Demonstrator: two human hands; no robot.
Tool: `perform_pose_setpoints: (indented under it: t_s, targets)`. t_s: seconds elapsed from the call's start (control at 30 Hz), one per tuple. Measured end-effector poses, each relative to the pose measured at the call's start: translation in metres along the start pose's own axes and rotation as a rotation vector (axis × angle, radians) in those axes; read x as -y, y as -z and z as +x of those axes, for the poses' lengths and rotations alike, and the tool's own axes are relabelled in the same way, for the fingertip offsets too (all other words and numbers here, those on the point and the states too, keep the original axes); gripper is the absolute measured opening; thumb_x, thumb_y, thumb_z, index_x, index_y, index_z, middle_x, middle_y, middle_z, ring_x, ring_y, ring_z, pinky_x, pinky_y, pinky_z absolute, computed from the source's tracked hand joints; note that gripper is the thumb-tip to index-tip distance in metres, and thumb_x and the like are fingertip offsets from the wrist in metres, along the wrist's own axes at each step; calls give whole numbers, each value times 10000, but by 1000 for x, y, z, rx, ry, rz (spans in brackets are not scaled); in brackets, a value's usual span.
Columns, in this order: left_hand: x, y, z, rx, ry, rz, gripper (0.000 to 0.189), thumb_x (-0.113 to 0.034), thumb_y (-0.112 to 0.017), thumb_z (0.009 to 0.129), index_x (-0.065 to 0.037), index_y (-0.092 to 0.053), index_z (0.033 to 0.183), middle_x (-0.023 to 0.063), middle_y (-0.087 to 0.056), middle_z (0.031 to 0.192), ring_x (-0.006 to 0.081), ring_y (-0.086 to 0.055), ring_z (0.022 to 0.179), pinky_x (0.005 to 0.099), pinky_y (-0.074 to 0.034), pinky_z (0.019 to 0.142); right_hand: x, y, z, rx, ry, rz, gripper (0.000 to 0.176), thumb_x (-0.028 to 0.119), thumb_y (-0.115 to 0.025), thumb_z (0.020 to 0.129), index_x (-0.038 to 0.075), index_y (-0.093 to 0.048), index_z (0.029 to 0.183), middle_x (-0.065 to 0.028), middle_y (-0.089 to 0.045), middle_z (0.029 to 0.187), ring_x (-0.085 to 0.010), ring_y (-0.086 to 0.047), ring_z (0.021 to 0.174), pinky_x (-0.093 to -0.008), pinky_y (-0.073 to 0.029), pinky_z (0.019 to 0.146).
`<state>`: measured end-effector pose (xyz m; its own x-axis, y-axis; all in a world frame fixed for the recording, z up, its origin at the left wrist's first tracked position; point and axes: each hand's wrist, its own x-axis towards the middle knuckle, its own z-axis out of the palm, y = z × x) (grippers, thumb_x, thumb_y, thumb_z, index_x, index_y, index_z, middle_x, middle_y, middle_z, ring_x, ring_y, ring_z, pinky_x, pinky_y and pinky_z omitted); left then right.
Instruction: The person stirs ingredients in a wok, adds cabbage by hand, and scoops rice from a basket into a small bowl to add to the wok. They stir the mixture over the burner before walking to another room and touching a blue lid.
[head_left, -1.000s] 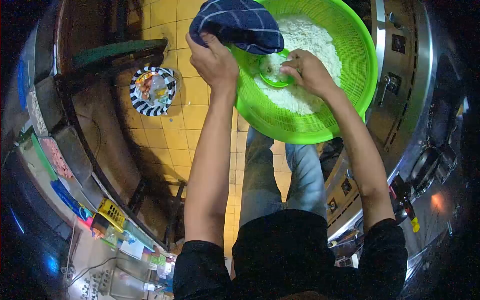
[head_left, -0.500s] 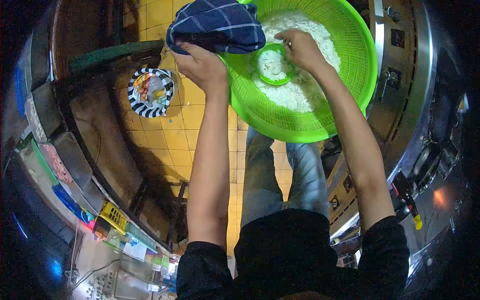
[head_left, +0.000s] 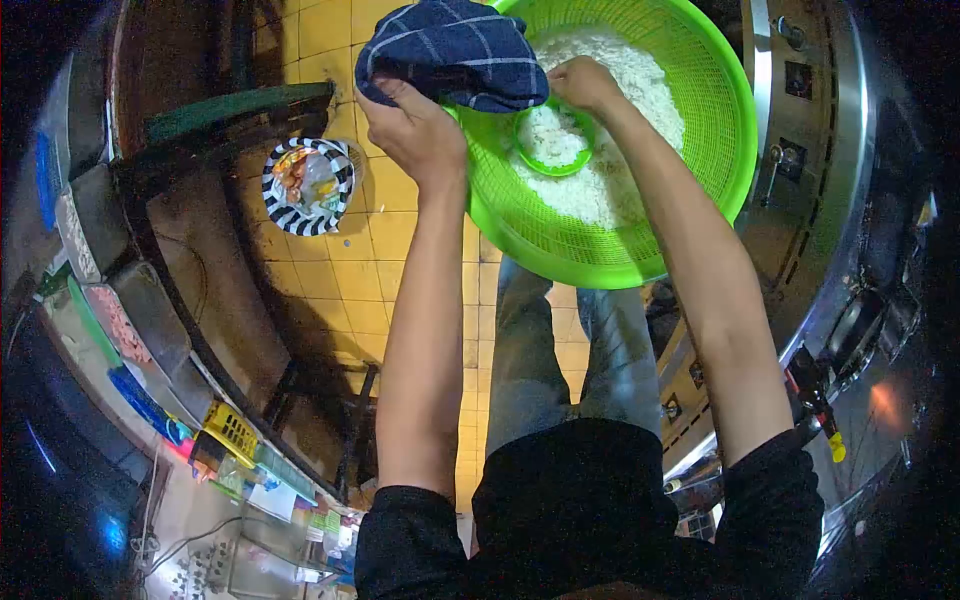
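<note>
My left hand [head_left: 415, 130] is closed on a bunched dark blue checked cloth [head_left: 455, 50], thumb along its lower edge. My right hand [head_left: 585, 88] has its fingers bent together at the cloth's right edge; their tips are partly hidden. Both hands are above a large bright green plastic colander [head_left: 715, 100], which holds a pile of white grains [head_left: 650, 120] that look like rice. Just under my right hand, a small green bowl [head_left: 555, 165] with more of these grains sits on the pile.
A bin [head_left: 300, 225] lined with a black-and-white striped bag stands on the yellow tiled floor [head_left: 390, 245] at left. A metal stove front with knobs [head_left: 790, 155] runs along the right. A bottle with a yellow cap [head_left: 837, 447] lies at lower right; food trays [head_left: 120, 325] line the left.
My left hand and the cloth have shifted right. My right hand has moved left to the cloth's edge, its fingers more drawn together. The view has also shifted slightly.
</note>
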<state>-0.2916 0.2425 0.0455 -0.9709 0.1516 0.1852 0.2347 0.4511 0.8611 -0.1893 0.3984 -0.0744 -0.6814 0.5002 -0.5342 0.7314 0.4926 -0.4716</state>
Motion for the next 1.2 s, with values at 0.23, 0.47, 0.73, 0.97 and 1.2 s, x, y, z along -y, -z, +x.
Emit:
perform_pose_setpoints:
  t_s: [0.23,0.47,0.73,0.97,1.2]
  targets:
    - [-2,1,-1,14,20,-35,521,-400,-294,945,74,-503,1002,264,-577,963,425,-536,892,436,-392,807,-11,17,-22,-155,123,-108,213,133,-569,790,90,-639,986,-137,-648,902,-321,-607,871,-381,-490,803]
    - [2,1,0,36,-5,40,498,-391,-323,942,75,-482,1015,267,-595,875,440,-561,837,447,-416,748,-52,16,-72,-139,597,-749,302,105,-485,790,43,-574,1071,-79,-531,1203,-262,-508,1080,-327,-470,859]
    - [3,0,1,63,-39,39,493,-409,-335,933,59,-481,986,256,-602,843,441,-569,818,453,-422,718,-40,20,-91,12,375,-705,147,105,-506,754,64,-629,824,-75,-586,932,-249,-557,912,-364,-499,745]
    - [2,-1,0,92,-82,68,446,-417,-350,931,9,-481,958,222,-611,766,424,-586,737,452,-434,642,-29,35,-100,49,332,-800,120,130,-523,746,78,-628,770,-73,-571,927,-243,-550,897,-358,-477,677]
    - [2,-2,0,100,-56,72,421,-399,-375,929,7,-484,956,221,-612,768,422,-587,735,451,-438,638,-43,30,-112,-131,409,-756,120,122,-517,743,70,-625,748,-77,-558,869,-227,-546,864,-356,-469,673]
